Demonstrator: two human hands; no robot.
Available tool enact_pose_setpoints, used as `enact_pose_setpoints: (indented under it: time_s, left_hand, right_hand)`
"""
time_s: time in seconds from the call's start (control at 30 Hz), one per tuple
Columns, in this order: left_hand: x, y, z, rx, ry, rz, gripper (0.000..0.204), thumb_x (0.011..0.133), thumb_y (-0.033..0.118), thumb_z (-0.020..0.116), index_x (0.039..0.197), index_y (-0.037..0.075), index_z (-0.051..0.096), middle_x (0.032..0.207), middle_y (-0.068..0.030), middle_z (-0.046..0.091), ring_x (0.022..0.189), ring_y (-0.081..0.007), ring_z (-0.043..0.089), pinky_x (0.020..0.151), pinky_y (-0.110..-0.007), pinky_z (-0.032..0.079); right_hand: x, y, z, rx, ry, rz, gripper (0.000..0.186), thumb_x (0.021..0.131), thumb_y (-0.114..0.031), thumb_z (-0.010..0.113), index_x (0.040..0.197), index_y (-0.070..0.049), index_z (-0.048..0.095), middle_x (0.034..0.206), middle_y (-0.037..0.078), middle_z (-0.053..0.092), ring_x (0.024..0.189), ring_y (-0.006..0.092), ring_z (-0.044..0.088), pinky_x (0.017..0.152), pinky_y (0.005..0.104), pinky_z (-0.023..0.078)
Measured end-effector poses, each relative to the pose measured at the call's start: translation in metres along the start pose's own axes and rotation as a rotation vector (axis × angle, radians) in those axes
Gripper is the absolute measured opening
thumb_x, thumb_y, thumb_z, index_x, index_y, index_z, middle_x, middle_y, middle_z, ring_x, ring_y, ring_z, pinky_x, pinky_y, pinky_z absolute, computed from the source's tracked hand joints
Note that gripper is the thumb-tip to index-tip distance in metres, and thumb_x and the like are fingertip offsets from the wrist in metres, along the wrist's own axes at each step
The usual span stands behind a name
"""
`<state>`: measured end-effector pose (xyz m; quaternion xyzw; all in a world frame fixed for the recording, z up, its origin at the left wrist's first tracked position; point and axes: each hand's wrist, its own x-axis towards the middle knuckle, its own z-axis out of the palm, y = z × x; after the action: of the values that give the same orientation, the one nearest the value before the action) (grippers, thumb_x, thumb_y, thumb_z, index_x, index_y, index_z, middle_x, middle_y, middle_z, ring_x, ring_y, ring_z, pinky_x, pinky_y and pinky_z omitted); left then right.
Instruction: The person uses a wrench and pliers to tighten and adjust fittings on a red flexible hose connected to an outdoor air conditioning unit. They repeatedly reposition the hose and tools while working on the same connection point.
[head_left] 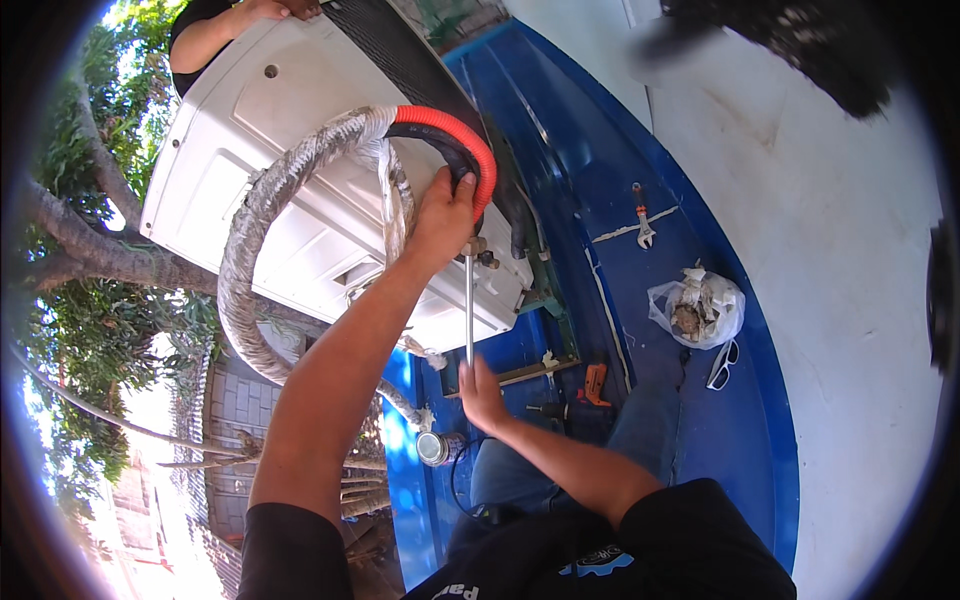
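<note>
My left hand (440,222) is closed around the black insulated pipe (440,140) beside a red corrugated conduit (478,150). Both run into a thick loop of pipe wrapped in worn silvery tape (240,250). Below that hand, brass valve fittings (478,247) stick out from the side of a white air conditioner outdoor unit (300,90). A long silver wrench (470,310) reaches up to these fittings, its head partly hidden there. My right hand (482,395) grips the wrench's lower end.
Another person's hand (262,10) rests on the unit's top edge. On the blue surface (700,420) lie an adjustable wrench (643,225), a plastic bag of debris (705,308), white-framed glasses (722,365) and an orange drill (594,385). A can (437,448) stands near my leg. Tree branches (110,250) are at left.
</note>
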<state>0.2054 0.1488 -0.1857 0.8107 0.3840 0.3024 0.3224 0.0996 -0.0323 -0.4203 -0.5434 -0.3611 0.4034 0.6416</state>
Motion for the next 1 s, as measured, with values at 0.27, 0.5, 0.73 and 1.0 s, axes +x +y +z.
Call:
enact_pose_setpoints:
  time_s: [0.27, 0.5, 0.73, 1.0]
  left_hand:
    - [-0.004, 0.008, -0.002, -0.1, -0.072, -0.081, 0.031, 0.11, 0.028, 0.052, 0.119, 0.0, 0.058, 0.095, -0.0143, 0.067, 0.081, -0.0216, 0.064, 0.074, -0.039, 0.051]
    - [-0.005, 0.014, 0.002, -0.097, -0.046, -0.069, 0.03, 0.109, 0.027, 0.052, 0.119, 0.0, 0.058, 0.099, -0.0143, 0.066, 0.085, -0.0228, 0.063, 0.076, -0.038, 0.052]
    - [0.002, 0.013, 0.004, -0.109, -0.09, -0.133, 0.029, 0.11, 0.024, 0.051, 0.124, -0.001, 0.056, 0.108, -0.0161, 0.067, 0.096, -0.0245, 0.062, 0.088, -0.038, 0.051]
    - [0.006, 0.003, 0.0, -0.073, -0.122, -0.06, 0.028, 0.113, 0.024, 0.049, 0.13, 0.003, 0.056, 0.102, -0.006, 0.069, 0.081, -0.0116, 0.059, 0.073, -0.028, 0.05]
  right_hand:
    - [0.028, -0.009, 0.008, 0.761, -0.167, 0.033, 0.023, 0.114, -0.029, 0.049, 0.12, -0.007, 0.052, 0.08, 0.001, 0.053, 0.071, 0.01, 0.053, 0.065, 0.0304, 0.048]
    - [0.004, 0.016, -0.006, 0.072, 0.018, -0.06, 0.027, 0.113, -0.03, 0.05, 0.109, -0.004, 0.054, 0.076, 0.011, 0.055, 0.07, 0.02, 0.059, 0.062, 0.0397, 0.048]
    - [-0.046, 0.02, 0.036, 0.695, -0.429, 0.346, 0.03, 0.114, -0.036, 0.045, 0.105, -0.008, 0.05, 0.074, 0.0, 0.05, 0.066, 0.0125, 0.053, 0.06, 0.0345, 0.049]
    - [-0.091, 0.04, 0.062, 0.409, -0.363, 0.358, 0.029, 0.113, -0.031, 0.047, 0.103, -0.005, 0.056, 0.077, 0.004, 0.06, 0.065, 0.011, 0.057, 0.06, 0.032, 0.051]
